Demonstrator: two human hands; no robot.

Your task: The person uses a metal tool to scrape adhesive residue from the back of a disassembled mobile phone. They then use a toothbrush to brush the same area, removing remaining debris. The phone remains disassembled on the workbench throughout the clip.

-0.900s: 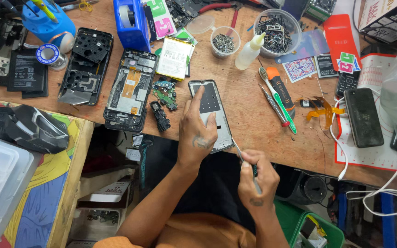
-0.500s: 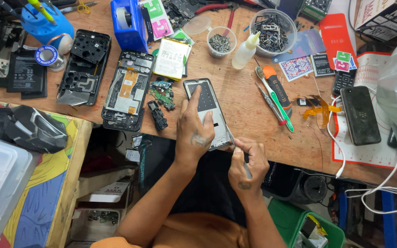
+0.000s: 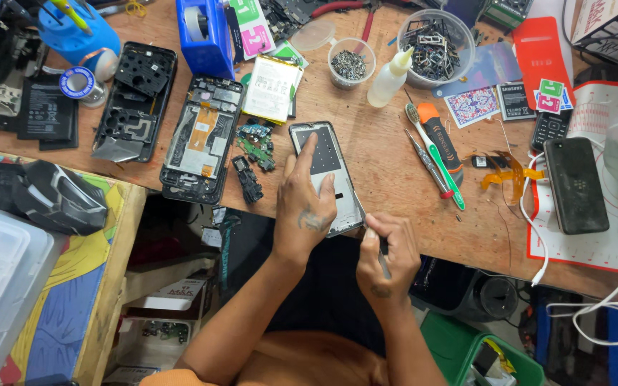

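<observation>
Right hand (image 3: 386, 254) shifted; grip closed on tool (image 3: 383, 251).

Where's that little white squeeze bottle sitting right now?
In the head view the white squeeze bottle lies tilted near the far edge of the wooden bench, right of centre, between the small cup of screws and the clear bowl of metal parts.

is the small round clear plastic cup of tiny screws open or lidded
Open. The small round clear plastic cup shows its grey screws uncovered from above, and a clear round lid lies flat on the wooden table just beside it.
</observation>
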